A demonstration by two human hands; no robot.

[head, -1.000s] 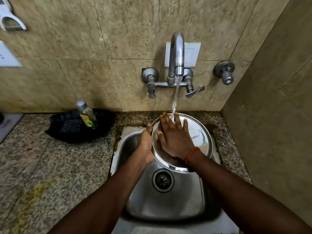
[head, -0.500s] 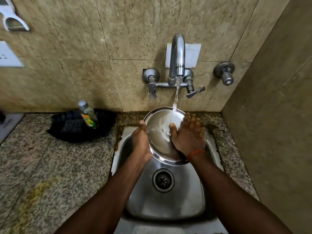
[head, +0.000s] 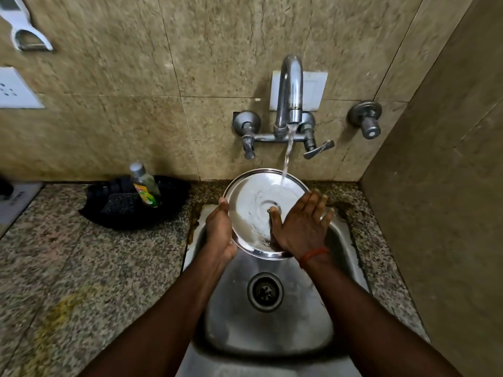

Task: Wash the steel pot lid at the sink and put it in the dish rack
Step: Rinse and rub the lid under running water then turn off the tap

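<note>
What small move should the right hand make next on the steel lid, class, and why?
Probably sweep the right hand leftward across the lid. Its flat fingers lie only on the lid's right side, while the left hand grips the left rim and water from the tap runs over the bare middle.

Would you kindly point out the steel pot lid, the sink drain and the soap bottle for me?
steel pot lid (head: 250, 210), head view, on its wet face left of centre.
sink drain (head: 265, 292), head view, on the middle of the strainer.
soap bottle (head: 145, 194), head view, on its yellow label.
</note>
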